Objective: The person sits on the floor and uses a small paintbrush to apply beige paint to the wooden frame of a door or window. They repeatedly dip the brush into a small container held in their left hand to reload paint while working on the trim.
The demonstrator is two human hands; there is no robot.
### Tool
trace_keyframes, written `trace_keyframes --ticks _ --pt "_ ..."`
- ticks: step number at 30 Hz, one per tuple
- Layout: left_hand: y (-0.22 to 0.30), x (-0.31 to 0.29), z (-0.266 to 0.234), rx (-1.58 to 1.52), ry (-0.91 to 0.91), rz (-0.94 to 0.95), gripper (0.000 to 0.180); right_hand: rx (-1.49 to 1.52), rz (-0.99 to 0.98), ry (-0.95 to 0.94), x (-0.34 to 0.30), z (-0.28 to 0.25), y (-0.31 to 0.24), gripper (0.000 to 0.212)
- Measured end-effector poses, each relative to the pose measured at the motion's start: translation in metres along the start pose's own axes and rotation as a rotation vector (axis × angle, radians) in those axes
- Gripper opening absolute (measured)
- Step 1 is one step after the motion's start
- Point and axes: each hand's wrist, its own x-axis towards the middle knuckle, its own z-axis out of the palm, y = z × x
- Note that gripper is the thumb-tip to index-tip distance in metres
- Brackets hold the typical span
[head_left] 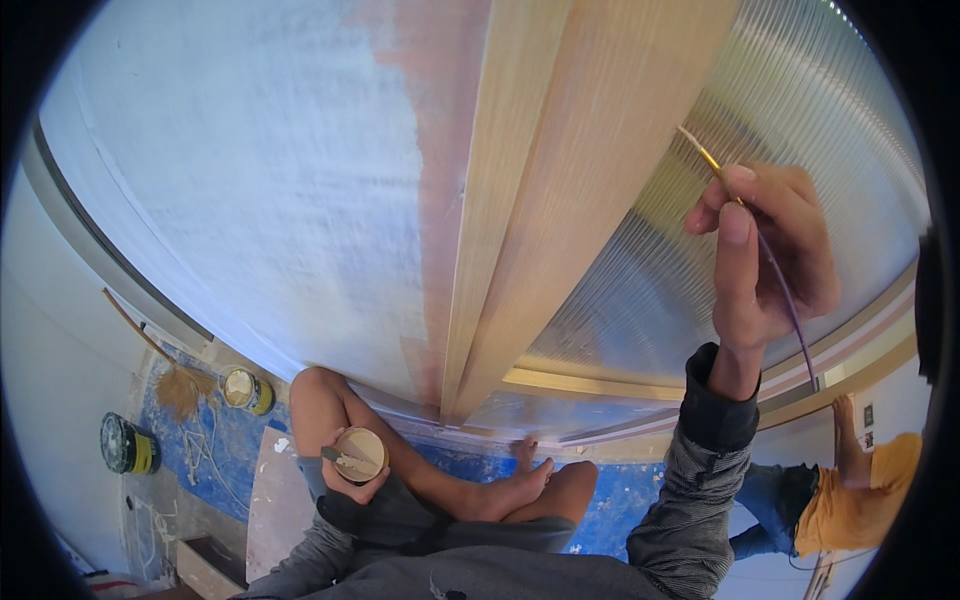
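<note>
Nearest, the person's crossed bare legs [430, 478] fold below the woodwork. Over the thigh on the left, the left hand [358, 488] is curled around a small round tub [366, 444], its open top facing up and filled with cream-coloured paint. A slim, grey-ended tool [331, 455] rests across the tub's mouth; its exact kind is too small to tell.

Farther out and to the right, the right hand [768, 245] is raised well apart from the tub, pinching a thin paintbrush [709, 158] between thumb and fingers close to the gold ferrule. The purple handle slants down past the palm, while the pale bristles point up and left, away from the fingertips. Their tip meets the edge of a light wooden frame [590, 150] where it borders a ribbed translucent panel [610, 290]; whether it touches or sits just short, I cannot tell.

Left of the frame stretches a broad whitish surface [250, 150] with a pinkish strip beside the wood. Beyond the knees, a blue floor covering [205, 455] bears a straw broom [183, 392], an open can [240, 388] and a dark bucket [117, 443]. At the far right is another person in an orange top [865, 500].
</note>
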Motion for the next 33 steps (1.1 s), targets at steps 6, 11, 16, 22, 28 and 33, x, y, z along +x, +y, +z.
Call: trace_keyframes --ticks 6,11,16,22,28,33 --pt "-0.0042 -0.0007 -0.0004 0.000 0.004 0.019 0.092 -0.007 0.013 -0.073 -0.0001 -0.0044 -0.0030 0.017" --pt "0.0008 0.0013 0.0015 -0.001 -0.006 0.033 0.091 0.007 -0.013 0.002 0.0014 -0.0005 0.0000 0.017" --pt "0.0012 0.0006 0.0022 -0.011 -0.006 0.015 0.091 0.009 0.032 -0.082 -0.0002 -0.0041 -0.0032 0.017" --pt "-0.0031 -0.0007 0.0012 -0.017 0.002 0.004 0.091 0.021 -0.022 0.032 0.0017 0.0040 0.0019 0.016" --pt "-0.0022 0.0006 0.0003 0.019 -0.015 0.021 0.091 -0.004 -0.002 -0.098 0.0011 -0.0034 -0.0048 0.015" --pt "0.0043 0.0018 0.0027 0.005 -0.002 0.030 0.091 0.010 -0.003 -0.019 0.0008 0.0013 -0.0036 0.016"
